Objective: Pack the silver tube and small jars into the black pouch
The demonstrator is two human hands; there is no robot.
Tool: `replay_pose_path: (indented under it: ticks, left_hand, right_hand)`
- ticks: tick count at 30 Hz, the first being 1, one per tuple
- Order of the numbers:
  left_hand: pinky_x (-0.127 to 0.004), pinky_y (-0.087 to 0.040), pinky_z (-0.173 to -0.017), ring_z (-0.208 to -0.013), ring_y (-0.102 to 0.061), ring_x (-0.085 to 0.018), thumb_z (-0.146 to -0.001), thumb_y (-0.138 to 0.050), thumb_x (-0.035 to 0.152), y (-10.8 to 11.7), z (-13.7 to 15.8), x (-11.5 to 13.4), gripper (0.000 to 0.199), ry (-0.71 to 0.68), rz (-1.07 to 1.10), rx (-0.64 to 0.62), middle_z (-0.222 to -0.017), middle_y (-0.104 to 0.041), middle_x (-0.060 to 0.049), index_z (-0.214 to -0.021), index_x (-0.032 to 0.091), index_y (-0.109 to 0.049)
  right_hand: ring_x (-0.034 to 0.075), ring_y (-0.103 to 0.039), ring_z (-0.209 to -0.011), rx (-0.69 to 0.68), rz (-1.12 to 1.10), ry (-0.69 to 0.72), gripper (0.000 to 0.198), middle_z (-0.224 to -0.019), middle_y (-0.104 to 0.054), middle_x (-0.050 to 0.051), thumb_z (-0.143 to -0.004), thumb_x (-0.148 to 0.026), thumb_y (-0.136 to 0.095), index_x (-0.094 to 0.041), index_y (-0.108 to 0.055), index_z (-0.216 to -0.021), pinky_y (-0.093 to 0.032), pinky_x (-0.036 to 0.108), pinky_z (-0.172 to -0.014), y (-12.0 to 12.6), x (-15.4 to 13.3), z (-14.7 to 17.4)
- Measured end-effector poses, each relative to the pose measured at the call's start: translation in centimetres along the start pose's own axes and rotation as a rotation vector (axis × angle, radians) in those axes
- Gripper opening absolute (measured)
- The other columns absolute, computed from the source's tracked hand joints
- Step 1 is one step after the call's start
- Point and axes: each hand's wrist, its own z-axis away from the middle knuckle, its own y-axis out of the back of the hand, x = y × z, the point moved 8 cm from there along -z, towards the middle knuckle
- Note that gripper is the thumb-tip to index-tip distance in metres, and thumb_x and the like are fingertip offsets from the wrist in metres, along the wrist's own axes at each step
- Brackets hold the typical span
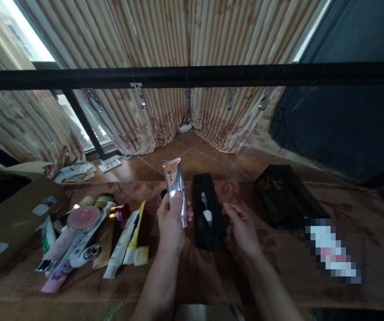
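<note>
Silvery tube [176, 176] juts above the gripping left hand [171, 219]; the curled right hand's [243, 226] hold is unclear.

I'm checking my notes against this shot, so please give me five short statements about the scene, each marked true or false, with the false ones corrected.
1. The left hand is empty. False: it holds a silver-and-copper tube.
2. A black pouch lies between the left hand and the right hand. True.
3. A yellow tube and a red jar lie left of the left hand. True.
4. The right hand holds the red jar. False: it is at the black pouch's right edge; whether it grips that edge is unclear.
5. The cardboard box is at the picture's right edge. False: it is at the left edge.
</note>
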Motion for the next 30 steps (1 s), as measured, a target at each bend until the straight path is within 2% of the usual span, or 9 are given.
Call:
replay_pose_path:
  ticks: [8, 16, 30]
  left_hand:
    - [-0.018, -0.039, -0.039, -0.042, -0.052, -0.008, -0.07, -0.076, 0.051, -0.3, -0.1, -0.4, 0.04, 0.041, 0.025, -0.013, -0.063, -0.062, 0.003, -0.082, 0.017, -0.059]
    - [-0.018, -0.039, -0.041, -0.044, -0.054, -0.009, -0.069, -0.076, 0.051, 0.1, -0.3, -1.1, 0.042, 0.114, 0.057, 0.024, -0.064, -0.062, 0.001, -0.085, 0.015, -0.059]
    - [-0.019, -0.041, -0.044, -0.047, -0.054, -0.009, -0.067, -0.078, 0.048, 0.2, -0.3, -1.2, 0.041, 0.124, 0.052, 0.023, -0.066, -0.062, 0.002, -0.085, 0.016, -0.059]
  right_hand:
    - [0.012, -0.055, -0.055, -0.026, -0.012, 0.035, 0.035, -0.066, -0.066, -0.002, -0.068, -0.051, -0.08, -0.019, -0.071, -0.077, -0.038, 0.024, -0.05, 0.0, 0.1, -0.2]
    - [0.013, -0.057, -0.059, -0.014, -0.036, 0.012, 0.035, -0.068, -0.068, -0.002, -0.063, -0.051, -0.083, -0.02, -0.072, -0.076, -0.042, 0.024, -0.055, 0.0, -0.2, 0.0]
    - [0.012, -0.053, -0.057, -0.02, -0.013, 0.029, 0.035, -0.066, -0.065, -0.002, -0.065, -0.051, -0.082, -0.019, -0.072, -0.077, -0.037, 0.024, -0.051, -0.1, -0.3, 0.0]
